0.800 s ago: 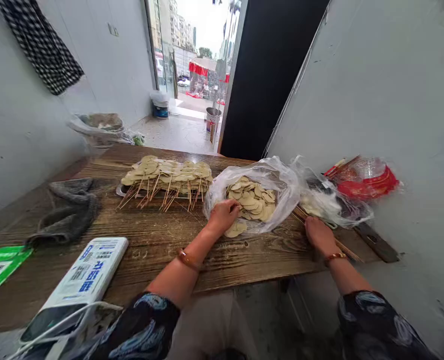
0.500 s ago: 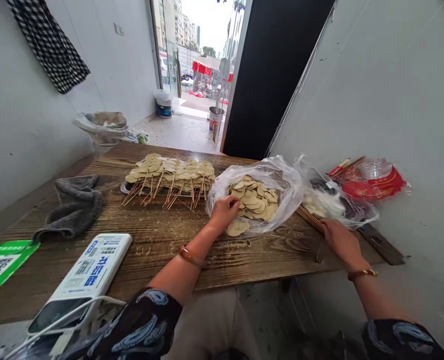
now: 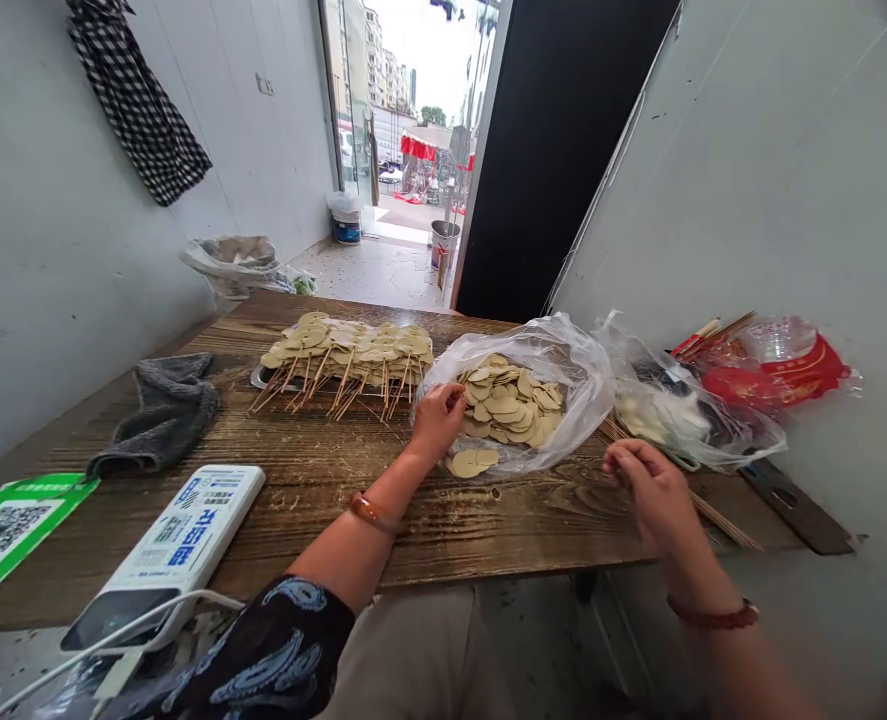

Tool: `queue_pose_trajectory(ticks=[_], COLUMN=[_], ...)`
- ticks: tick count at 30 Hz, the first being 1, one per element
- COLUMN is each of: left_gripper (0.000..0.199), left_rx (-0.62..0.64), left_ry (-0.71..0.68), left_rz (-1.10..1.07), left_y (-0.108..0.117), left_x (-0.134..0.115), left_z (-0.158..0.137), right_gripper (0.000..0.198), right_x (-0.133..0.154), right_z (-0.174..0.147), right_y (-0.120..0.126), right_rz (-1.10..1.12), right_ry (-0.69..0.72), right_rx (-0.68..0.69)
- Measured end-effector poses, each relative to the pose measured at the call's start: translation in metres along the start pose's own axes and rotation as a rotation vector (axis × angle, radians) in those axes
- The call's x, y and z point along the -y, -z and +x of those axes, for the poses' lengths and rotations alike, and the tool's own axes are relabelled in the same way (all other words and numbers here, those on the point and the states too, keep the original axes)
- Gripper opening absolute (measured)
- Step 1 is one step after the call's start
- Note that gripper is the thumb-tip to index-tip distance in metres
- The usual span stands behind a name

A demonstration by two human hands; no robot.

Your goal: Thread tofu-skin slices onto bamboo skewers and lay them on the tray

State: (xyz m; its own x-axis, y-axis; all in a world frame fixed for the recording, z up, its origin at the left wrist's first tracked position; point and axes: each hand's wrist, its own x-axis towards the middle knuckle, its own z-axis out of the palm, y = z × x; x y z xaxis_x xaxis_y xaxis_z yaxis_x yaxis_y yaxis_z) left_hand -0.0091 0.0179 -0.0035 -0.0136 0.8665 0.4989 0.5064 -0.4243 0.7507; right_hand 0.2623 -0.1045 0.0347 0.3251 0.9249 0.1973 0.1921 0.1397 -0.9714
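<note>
At the left edge of an open plastic bag (image 3: 582,405) is my left hand (image 3: 437,422), its fingertips pinched together beside the pale, round, flat slices (image 3: 514,405) inside. What it grips, if anything, is hidden. A few slices (image 3: 474,461) lie on the table just below that hand. My right hand (image 3: 657,490) is raised above the table's right side, thumb and fingers closed; anything held there is too small to make out. Beneath it lies a bundle of thin wooden skewers (image 3: 724,522). Skewered slices (image 3: 353,345) are piled on a metal tray (image 3: 258,378) to the left.
A dark grey cloth (image 3: 154,420), a white boxy device (image 3: 180,545) with a cable and a green QR-code card (image 3: 15,530) occupy the table's left. On the right are another plastic bag (image 3: 683,410), red packaging (image 3: 780,370) and a dark flat blade-like piece (image 3: 803,510).
My right hand has lifted off the skewers and come up and slightly left. My left hand stays pinched near the bag's edge. The view has shifted slightly.
</note>
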Motion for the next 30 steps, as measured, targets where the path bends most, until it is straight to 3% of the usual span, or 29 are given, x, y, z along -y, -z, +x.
queue_pose_trajectory(ticks=[3,6,11,19,24,30], left_gripper=[0.019,0.025,0.033,0.044,0.051,0.038], left_rx=[0.023,0.053,0.098,0.1,0.105,0.198], left_ry=[-0.011,-0.015,-0.028,-0.094,-0.187,-0.274], left_rz=[0.047,0.109,0.213,0.409,0.596,0.685], left_y=[0.0,0.002,0.004,0.001,-0.001,-0.031], left_x=[0.002,-0.001,-0.009,-0.011,-0.026,-0.05], left_z=[-0.001,-0.002,-0.005,-0.007,0.004,0.04], right_gripper=[0.021,0.019,0.02,0.014,0.013,0.012], right_x=[0.004,0.003,-0.001,-0.024,-0.02,-0.012], right_z=[0.012,0.035,0.078,0.104,0.105,0.108], right_y=[-0.04,-0.072,-0.102,-0.089,-0.081,-0.077], right_rz=[0.067,0.274,0.488,0.51,0.577,0.607], right_ry=[-0.013,-0.08,-0.098,-0.036,-0.019,-0.016], right_rx=[0.094,0.144,0.195,0.081,0.034,0.009])
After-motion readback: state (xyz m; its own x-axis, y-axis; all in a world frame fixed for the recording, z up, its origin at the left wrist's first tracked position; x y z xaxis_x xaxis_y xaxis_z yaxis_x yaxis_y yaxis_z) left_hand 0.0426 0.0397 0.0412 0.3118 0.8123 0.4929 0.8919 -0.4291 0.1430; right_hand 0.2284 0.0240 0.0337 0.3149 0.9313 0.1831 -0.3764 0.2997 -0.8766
